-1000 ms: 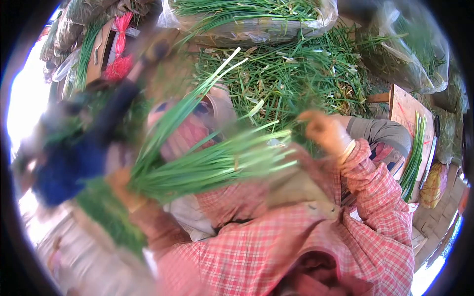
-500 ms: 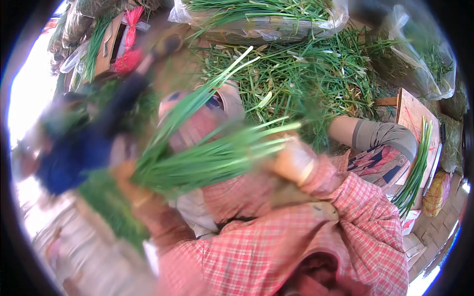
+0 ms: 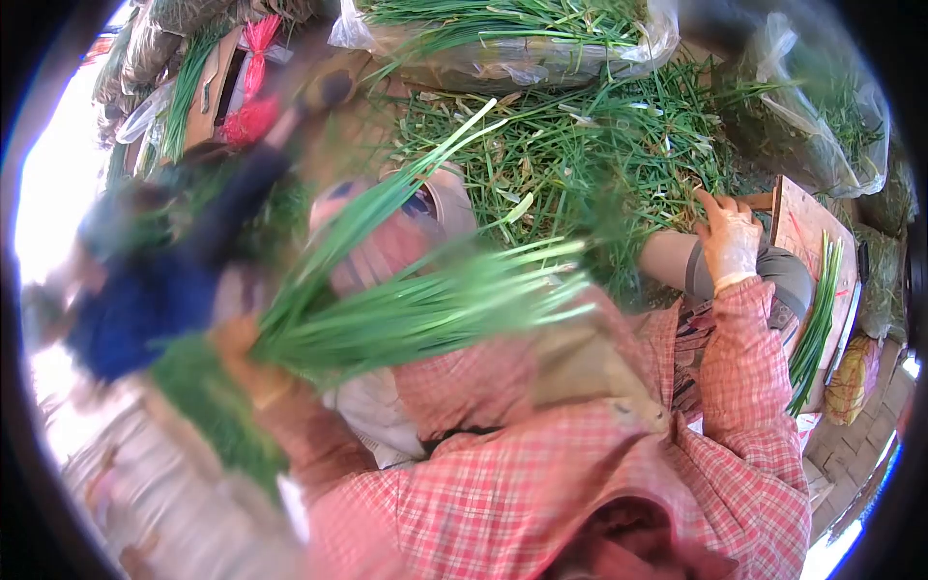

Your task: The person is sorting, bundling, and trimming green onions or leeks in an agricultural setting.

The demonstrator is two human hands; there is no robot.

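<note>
In my left hand point(image 3: 244, 360), at the left, is a large bunch of chives point(image 3: 416, 314). The fingers are closed round its leafy end, though blur smears them. The pale stem ends fan out to the right over my lap, and several longer stalks rise toward the trimmings. My right hand point(image 3: 730, 237) is apart from the bunch, over my knee, with the fingers extended and parted. It wears what looks like a thin pale covering, and I see nothing in it. The fingertips are near the edge of a heap of chive trimmings point(image 3: 580, 155).
A small bundle of chives point(image 3: 820, 324) lies on a wooden board point(image 3: 807, 217) at the right. Plastic bags of greens point(image 3: 522, 63) stand at the back, another bag point(image 3: 841, 145) at the upper right. A blurred person in blue point(image 3: 145, 309) is at the left.
My right hand has left the stem ends of the bunch and moved right and away from me, over the knee. My left hand keeps the bunch in nearly the same place.
</note>
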